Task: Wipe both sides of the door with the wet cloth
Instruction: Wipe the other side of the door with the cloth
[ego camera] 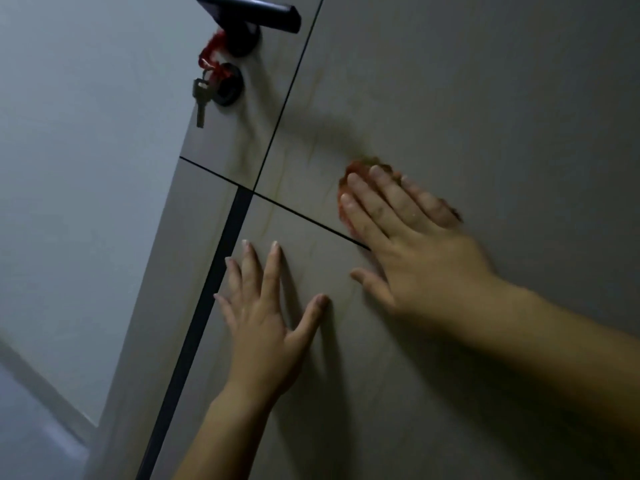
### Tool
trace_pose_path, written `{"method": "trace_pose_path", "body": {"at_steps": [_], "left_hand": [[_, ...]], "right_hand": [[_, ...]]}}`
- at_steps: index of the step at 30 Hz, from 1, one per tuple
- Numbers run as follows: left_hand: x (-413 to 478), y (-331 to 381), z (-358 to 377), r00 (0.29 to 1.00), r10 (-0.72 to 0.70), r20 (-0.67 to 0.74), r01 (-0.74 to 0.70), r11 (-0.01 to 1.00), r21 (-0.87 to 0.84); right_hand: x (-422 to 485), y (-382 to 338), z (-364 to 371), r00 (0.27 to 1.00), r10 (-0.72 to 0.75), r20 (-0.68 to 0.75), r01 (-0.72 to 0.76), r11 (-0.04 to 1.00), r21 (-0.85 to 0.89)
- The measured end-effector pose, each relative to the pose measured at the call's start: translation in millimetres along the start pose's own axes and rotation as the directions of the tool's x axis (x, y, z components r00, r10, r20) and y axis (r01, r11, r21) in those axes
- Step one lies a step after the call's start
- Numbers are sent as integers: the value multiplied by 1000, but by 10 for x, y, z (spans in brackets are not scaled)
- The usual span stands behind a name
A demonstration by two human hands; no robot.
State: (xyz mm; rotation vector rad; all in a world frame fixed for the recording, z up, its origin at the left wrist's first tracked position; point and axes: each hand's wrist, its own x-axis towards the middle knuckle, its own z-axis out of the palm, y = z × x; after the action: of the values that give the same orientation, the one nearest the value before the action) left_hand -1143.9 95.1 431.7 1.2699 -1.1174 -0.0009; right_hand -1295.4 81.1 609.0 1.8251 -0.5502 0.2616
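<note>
- A person's right hand (412, 233) lies flat, fingers straight and spread, pressing a reddish cloth (349, 173) against the grey door (502, 98); the cloth shows only past the fingertips and along the hand's far edge.
- Just beside it, lower left, the left hand (266, 317) rests open-palmed on the door, fingers splayed, holding nothing.
- Well above both hands, a black handle (249, 10) and a key (201, 98) on red cord (211, 57).

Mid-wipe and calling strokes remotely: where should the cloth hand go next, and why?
Probably slide the right hand, pressing the cloth flat, up-left toward the handle: faint streaks show on the door there, while the left hand braces flat below.
</note>
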Motion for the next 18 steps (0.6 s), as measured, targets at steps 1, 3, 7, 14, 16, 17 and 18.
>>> {"method": "trace_pose_path", "body": {"at_steps": [1, 3, 7, 14, 16, 17, 18], "left_hand": [[9, 14, -2, 1000, -11, -2, 11, 1000, -9], [68, 40, -6, 999, -34, -8, 33, 999, -27], [168, 80, -12, 996, -79, -42, 76, 995, -61], [266, -51, -73, 998, -40, -46, 41, 999, 14], [287, -140, -99, 999, -32, -43, 34, 999, 36], [286, -199, -113, 998, -40, -45, 42, 998, 43], [286, -266, -130, 997, -54, -48, 57, 997, 45]], "right_hand": [[126, 51, -44, 1000, 5, -17, -5, 1000, 1], [458, 176, -173, 995, 98, 1, -98, 995, 33], [819, 103, -268, 977, 195, 80, -197, 980, 7], [911, 90, -193, 994, 41, 96, -47, 997, 60], [1185, 223, -291, 978, 164, 126, -170, 985, 40], [1288, 211, -316, 974, 189, 126, -195, 980, 32], [1345, 146, -315, 975, 176, 133, -183, 982, 38]]}}
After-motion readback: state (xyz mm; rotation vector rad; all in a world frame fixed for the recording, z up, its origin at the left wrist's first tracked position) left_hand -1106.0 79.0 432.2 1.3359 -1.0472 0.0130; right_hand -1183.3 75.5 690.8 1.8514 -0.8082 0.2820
